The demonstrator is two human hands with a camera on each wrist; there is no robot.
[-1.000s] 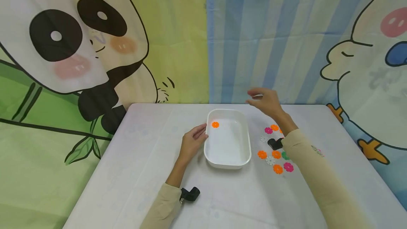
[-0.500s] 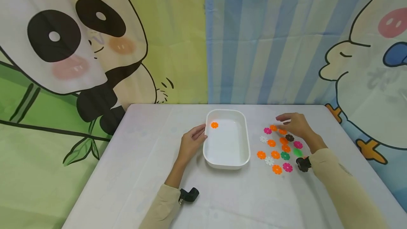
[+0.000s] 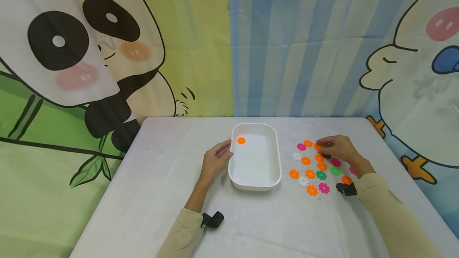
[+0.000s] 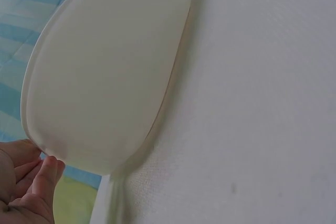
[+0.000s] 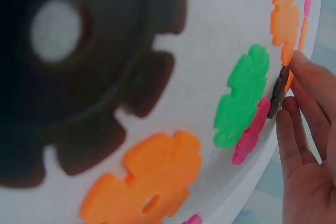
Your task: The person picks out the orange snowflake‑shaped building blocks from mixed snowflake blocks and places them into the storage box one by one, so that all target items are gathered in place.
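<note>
Among the discs, right hand (image 3: 338, 147) pinches a brown disc (image 5: 276, 93); left hand (image 3: 216, 158) rests flat against the tray (image 3: 234, 174).

No text, label, brand, number or sign can be read anywhere; faint marks on the backdrop (image 3: 229, 43) are too blurred to make out.

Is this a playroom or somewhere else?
Probably a children's play corner: cartoon panda curtains hang behind a white table scattered with bright flower-shaped toy pieces beside a white tub.
</note>
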